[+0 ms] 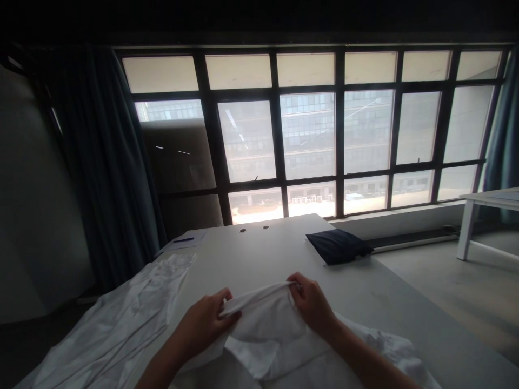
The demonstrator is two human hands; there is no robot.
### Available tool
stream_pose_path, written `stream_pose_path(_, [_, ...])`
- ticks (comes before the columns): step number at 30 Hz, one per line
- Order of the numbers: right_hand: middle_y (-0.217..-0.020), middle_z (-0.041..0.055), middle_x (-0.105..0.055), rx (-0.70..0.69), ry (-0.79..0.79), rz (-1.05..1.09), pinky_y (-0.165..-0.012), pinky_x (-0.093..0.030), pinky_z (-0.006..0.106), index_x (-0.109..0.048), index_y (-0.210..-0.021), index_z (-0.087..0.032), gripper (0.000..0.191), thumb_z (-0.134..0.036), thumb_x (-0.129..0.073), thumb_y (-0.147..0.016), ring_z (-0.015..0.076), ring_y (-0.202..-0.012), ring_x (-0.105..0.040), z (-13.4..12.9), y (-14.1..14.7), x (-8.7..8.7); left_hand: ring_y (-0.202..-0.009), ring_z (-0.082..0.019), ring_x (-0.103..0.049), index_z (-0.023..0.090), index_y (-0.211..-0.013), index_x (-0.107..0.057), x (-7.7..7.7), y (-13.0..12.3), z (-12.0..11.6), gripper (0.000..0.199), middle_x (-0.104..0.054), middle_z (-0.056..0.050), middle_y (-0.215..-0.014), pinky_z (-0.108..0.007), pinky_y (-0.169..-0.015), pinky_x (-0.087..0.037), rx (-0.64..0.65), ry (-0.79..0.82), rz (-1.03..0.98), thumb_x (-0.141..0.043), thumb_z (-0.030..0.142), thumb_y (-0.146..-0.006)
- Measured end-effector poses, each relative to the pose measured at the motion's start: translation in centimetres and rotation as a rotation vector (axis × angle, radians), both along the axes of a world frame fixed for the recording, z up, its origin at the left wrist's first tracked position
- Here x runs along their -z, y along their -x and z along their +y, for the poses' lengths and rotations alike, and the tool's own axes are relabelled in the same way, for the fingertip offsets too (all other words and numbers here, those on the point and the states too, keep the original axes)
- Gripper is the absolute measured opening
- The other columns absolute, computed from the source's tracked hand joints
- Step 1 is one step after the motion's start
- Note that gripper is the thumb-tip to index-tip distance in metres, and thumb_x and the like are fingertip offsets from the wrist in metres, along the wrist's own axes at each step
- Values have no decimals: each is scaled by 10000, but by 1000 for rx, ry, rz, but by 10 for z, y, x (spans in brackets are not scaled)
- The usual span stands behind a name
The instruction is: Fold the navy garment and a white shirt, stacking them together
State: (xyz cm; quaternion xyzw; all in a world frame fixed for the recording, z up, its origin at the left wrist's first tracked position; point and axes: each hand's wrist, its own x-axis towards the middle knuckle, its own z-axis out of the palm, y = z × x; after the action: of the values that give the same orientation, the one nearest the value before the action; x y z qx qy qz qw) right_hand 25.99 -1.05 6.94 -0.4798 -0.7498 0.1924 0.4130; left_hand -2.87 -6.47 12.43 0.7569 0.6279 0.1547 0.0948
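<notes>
A white cloth garment (pixel 275 319) is spread over the near part of the table, its upper edge lifted and stretched between my hands. My left hand (pixel 206 321) pinches that edge at its left end, thumb and fingers closed on the fabric. At the right end of the edge, my right hand (pixel 310 302) grips the cloth between thumb and fingers. Folds of the garment hang below both hands and run out to the right under my right forearm.
Another white garment (pixel 121 319) lies along the left side of the white table (pixel 251 254). A dark folded cloth (pixel 340 246) sits at the back right. Papers with a pen (pixel 184 239) are at the back left. A second table (pixel 466 227) stands far right, near the windows.
</notes>
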Motion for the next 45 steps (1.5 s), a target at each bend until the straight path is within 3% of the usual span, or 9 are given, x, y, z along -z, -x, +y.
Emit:
stream_pose_path(5, [-866,62,-676,232,2,248,-578,-468,289,-559,-1128,-187,357,-393,-344,-931,175,-568,-587,29,-51,-30,-863,-241,-692,270,-912,-599,5,34,11,93,-730,-24,-901,-272,-664,-373,-179,-52,204,-583,287,-822])
stream_pose_path(10, [-861,49,-624,255,97,419,-555,-498,284,-504,-1155,-184,381,-425,-319,-925,182,-601,-630,45,-68,-29,-762,-223,-664,218,-870,-628,5,52,23,314,-697,-12,-780,-283,-673,-426,-110,-65,-238,-498,499,-923])
stream_pose_path(16, [-821,18,-639,96,40,90,-689,-497,290,-587,-1168,-197,360,-353,-488,-859,183,-693,-616,34,-50,-21,-829,-235,-682,209,-1219,-568,-6,32,12,523,-699,-41,-932,-307,-675,-527,-146,101,-1012,-584,588,-860])
stream_pose_path(24, [-1314,102,-598,-194,97,-316,-967,-436,343,-544,-1389,-271,635,-399,-718,-792,275,-1167,-584,2,-38,-13,-891,-220,-691,311,-1416,-491,-14,11,3,620,-698,-50,-1102,-298,-665,-553,-197,256,-1166,-626,530,-852])
stream_pose_path(31, [-1118,76,-710,-348,206,-308,-876,-463,333,-266,-1576,-292,1049,-528,-809,-709,280,-1018,-647,-17,-17,-16,-1263,-313,-579,262,-1420,-536,-22,-17,-18,617,-619,-108,-1379,-407,-974,-505,137,358,-1352,-700,444,-853])
stream_pose_path(34, [-981,16,-724,-415,180,-216,-764,-445,263,-462,-1467,-312,778,-480,-766,-771,213,-863,-653,-22,-7,-17,-1291,-345,-553,288,-1449,-502,-20,-23,-23,670,-543,-113,-1469,-414,-942,-512,241,347,-1400,-753,363,-832])
stream_pose_path(37, [-705,-32,-630,-479,218,-46,-611,-374,217,-712,-999,-200,332,-499,-604,-904,130,-652,-546,-21,1,-13,-1202,-319,-608,302,-1437,-503,-20,-26,-24,630,-530,-114,-1476,-402,-897,-524,270,328,-1435,-741,334,-854])
stream_pose_path(40, [-606,-35,-543,-468,302,234,-546,-339,219,-639,-726,-159,509,-613,-523,-924,113,-586,-469,-14,5,-12,-994,-222,-658,258,-1327,-574,-20,-24,-18,459,-569,-121,-1419,-366,-847,-531,216,290,-1365,-700,348,-896])
stream_pose_path(45, [-847,39,-691,-305,407,663,-705,-498,290,-669,-973,-179,582,-726,-495,-875,207,-794,-629,6,-10,-17,-804,-178,-656,191,-1337,-495,13,-8,13,608,-682,-68,-1054,-344,-796,-546,-56,182,-1050,-667,530,-862])
